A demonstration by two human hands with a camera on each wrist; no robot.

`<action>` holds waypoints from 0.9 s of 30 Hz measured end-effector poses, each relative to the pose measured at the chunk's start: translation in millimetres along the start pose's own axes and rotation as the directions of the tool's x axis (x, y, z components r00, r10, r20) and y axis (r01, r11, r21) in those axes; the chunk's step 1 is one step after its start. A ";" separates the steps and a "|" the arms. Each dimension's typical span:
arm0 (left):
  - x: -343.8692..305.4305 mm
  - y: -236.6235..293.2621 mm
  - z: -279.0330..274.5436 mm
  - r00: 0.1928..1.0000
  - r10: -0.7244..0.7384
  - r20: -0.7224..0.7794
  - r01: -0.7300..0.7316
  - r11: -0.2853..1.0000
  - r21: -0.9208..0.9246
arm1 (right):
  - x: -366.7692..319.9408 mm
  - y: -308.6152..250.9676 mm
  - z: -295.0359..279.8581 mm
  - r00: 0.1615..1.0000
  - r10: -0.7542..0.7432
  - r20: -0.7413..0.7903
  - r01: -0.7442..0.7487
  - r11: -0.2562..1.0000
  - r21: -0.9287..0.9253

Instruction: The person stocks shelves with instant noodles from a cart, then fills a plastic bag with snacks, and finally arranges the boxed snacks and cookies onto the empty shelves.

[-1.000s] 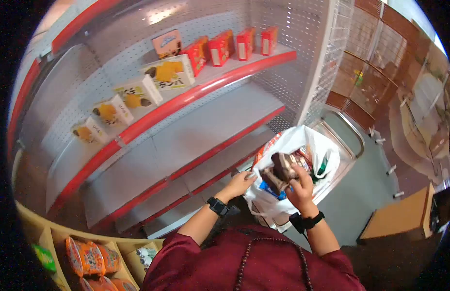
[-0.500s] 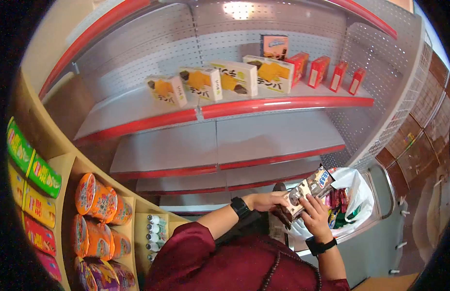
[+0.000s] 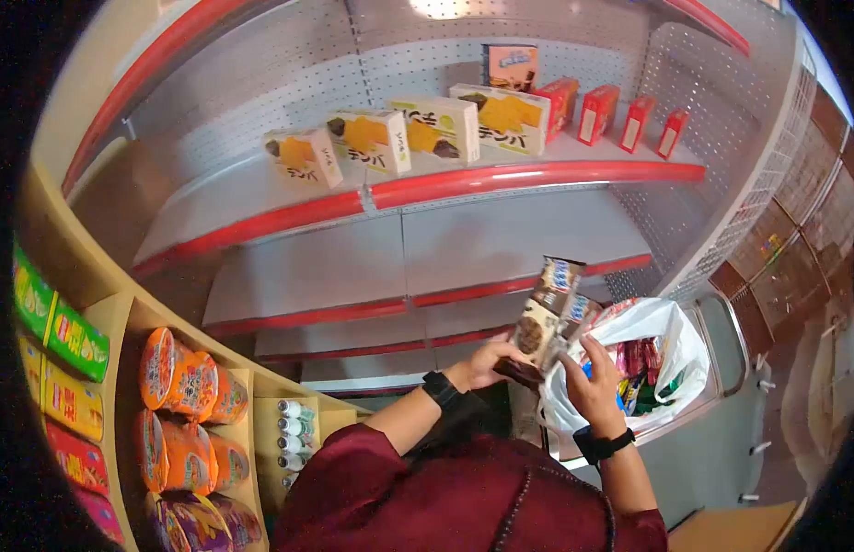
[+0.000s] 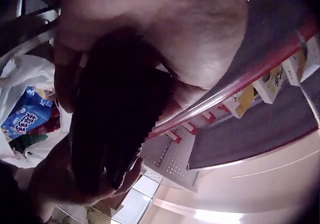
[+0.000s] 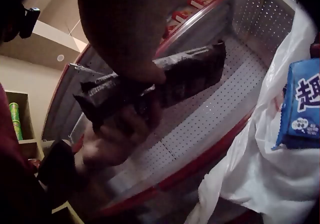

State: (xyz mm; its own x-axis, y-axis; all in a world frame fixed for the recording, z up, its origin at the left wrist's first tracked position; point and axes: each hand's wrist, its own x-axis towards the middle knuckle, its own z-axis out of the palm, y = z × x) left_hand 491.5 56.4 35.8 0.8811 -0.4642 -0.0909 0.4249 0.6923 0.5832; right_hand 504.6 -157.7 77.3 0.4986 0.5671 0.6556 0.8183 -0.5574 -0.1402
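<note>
Two or more brown snack packets (image 3: 537, 322) are held together over the left edge of a white plastic bag (image 3: 689, 345). My left hand (image 3: 487, 362) grips their lower end; in the left wrist view they are a dark shape (image 4: 117, 99) beneath that hand (image 4: 155, 29). The right hand (image 3: 593, 382) touches the packets' right side with its fingers, and the right wrist view shows both hands at the dark packets (image 5: 192, 74). Inside the bag lie several coloured packets, a blue one (image 5: 302, 104) among them.
Yellow-and-white boxes (image 3: 432, 129) and red boxes (image 3: 597, 115) stand on the upper red-edged shelf (image 3: 537, 173). Lower shelves (image 3: 307, 276) run below it. At the left, a wooden rack (image 3: 123, 340) holds orange cups (image 3: 183, 377) and small bottles (image 3: 294, 428). A metal-framed cart (image 3: 735, 345) supports the bag.
The right hand came out of the bag with brown packets, and the left hand moved from the bag's rim to grip them. Since half a second ago the packets have turned more upright.
</note>
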 end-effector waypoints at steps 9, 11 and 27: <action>8.7 51.7 -74.9 0.830 0.371 -0.416 -0.240 0.911 0.334 | -34.4 16.5 -6.2 0.990 0.142 -0.010 -0.142 0.990 0.018; 10.6 71.2 -78.4 0.743 0.428 -0.515 -0.211 0.879 0.427 | -42.6 19.6 -12.3 0.985 0.169 -0.021 -0.170 0.984 -0.045; 71.6 141.3 -239.7 0.680 0.215 -0.701 -0.013 0.959 0.282 | -84.2 34.7 -20.0 0.914 0.403 -0.054 -0.406 0.910 -0.083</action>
State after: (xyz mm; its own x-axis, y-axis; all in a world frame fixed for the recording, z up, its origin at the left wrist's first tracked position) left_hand 664.4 253.4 -81.8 0.8363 0.2199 -0.5022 0.3380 0.5143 0.7882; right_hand 485.3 -237.0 32.0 0.7699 0.2610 0.5824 0.5186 -0.7877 -0.3325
